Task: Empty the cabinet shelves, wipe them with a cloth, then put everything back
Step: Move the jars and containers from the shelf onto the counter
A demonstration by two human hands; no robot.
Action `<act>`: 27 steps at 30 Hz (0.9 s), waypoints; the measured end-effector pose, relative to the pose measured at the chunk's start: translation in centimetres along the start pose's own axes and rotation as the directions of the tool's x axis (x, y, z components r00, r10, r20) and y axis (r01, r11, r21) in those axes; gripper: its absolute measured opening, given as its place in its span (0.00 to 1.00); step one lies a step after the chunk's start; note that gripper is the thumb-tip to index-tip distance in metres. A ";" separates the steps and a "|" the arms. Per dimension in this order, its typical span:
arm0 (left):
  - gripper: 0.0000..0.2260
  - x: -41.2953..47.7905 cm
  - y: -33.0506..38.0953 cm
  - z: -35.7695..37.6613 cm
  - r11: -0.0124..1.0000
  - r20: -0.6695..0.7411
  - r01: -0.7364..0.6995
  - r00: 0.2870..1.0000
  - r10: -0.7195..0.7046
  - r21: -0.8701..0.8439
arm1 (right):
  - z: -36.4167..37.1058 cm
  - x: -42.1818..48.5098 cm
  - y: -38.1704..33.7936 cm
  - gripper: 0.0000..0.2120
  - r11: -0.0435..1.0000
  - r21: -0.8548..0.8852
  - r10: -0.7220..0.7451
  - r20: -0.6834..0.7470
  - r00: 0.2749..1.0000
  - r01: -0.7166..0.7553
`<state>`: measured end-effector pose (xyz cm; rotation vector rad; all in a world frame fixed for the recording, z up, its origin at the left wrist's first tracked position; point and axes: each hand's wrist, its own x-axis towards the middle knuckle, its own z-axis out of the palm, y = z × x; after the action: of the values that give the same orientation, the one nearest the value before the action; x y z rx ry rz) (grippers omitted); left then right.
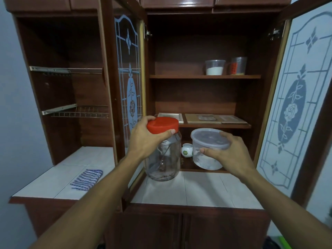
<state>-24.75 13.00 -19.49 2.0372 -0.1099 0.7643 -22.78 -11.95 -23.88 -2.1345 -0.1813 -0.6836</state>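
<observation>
Red lid: my left grip is curled over it from above, thumb on the near rim, fingers round the far side.
Clear jar: hangs under that lid at the mouth of the bottom shelf, over the white tiled table; I cannot tell whether its base touches the tiles.
Right grip: closed round the round tub, fingers over its clear cover, thumb on the wall; the tub tilts toward me.
Small white pot: on the bottom shelf between jar and tub; green badge, writing too small to read.
Upper shelf: powder container beside a cup whose red label I cannot read.
Striped cloth: on the table, left, well apart from both grips.
</observation>
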 end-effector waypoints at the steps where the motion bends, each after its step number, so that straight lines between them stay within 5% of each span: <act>1: 0.38 -0.4 -0.2 -0.3 1.000 0.003 0.001 1.000 -0.001 -0.003 | 0.1 -0.7 -0.4 0.43 1.000 0.006 -0.001 -0.005 1.000 0.001; 6: 0.37 -2.5 -0.9 -2.1 1.000 0.029 0.003 1.000 -0.003 0.002 | 0.2 -3.9 -2.2 0.29 0.999 0.043 -0.023 -0.037 0.999 0.025; 12: 0.37 -5.6 -1.2 -4.9 1.000 0.018 -0.008 1.000 0.008 -0.006 | 0.9 -6.9 -2.6 0.46 1.000 -0.013 0.003 -0.009 1.000 -0.003; 23: 0.41 -10.1 -2.0 -11.5 0.999 -0.051 0.034 0.998 -0.032 0.042 | 2.5 -10.7 -6.3 0.48 0.998 0.042 -0.050 0.117 0.992 0.045; 27: 0.40 -10.5 -3.7 -15.0 0.998 -0.095 0.057 0.994 -0.053 0.040 | 4.6 -11.9 -9.2 0.38 0.993 0.098 -0.085 0.164 0.983 0.069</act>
<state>-38.91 24.77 -22.44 2.0320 0.0162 0.8329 -34.18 -1.38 -25.94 -2.1052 -0.3814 -0.5284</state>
